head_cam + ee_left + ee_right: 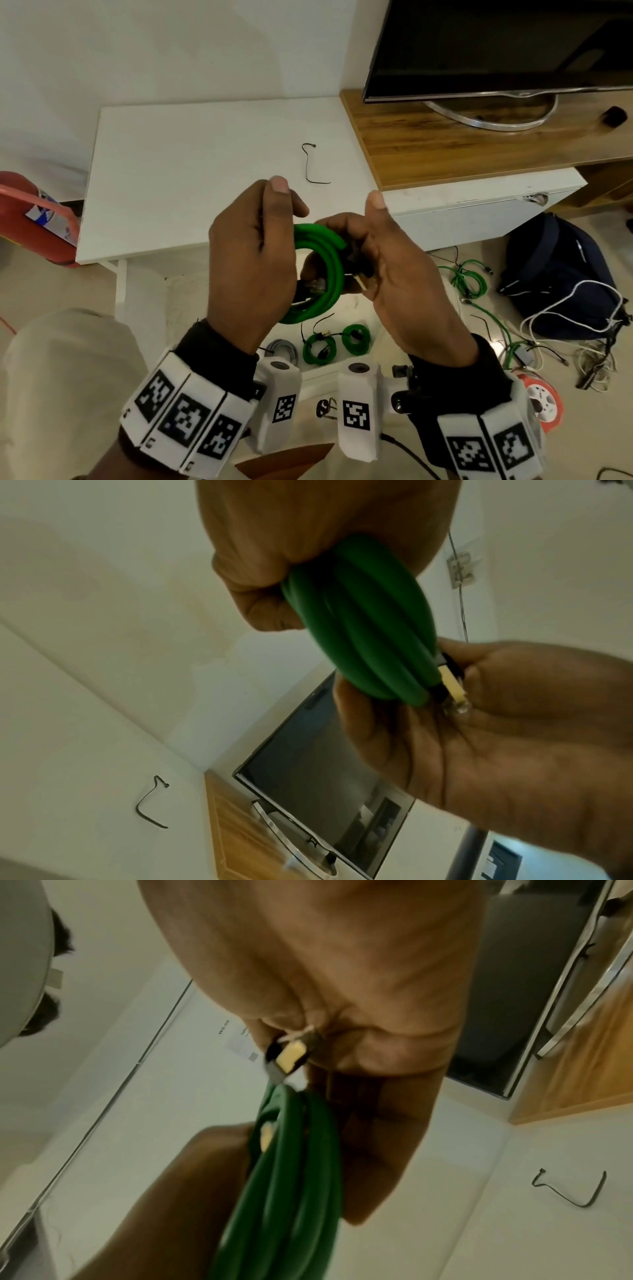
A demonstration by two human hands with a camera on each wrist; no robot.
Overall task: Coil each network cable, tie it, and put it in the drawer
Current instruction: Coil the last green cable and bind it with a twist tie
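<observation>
A green network cable coil [329,260] is held upright between both hands, in front of the white table's near edge. My left hand [274,219] grips its left side, thumb raised. My right hand [352,222] curls its fingers round the coil's right side and holds a yellow-booted plug [359,279] against it. The left wrist view shows the coil [363,620] squeezed in the left fist and the plug [452,688] in the right hand's fingers. The plug [291,1053] also shows in the right wrist view. A black twist tie [313,164] lies loose on the table. Below my hands, the open drawer [318,375] holds tied green coils [320,347].
A grey coil [282,349] also lies in the drawer. Loose green cables [469,277], a white cord [561,308], a dark backpack [561,274] and an orange reel [544,404] are on the floor at right. A TV [496,44] stands on the wooden unit; a red extinguisher [34,219] is at left.
</observation>
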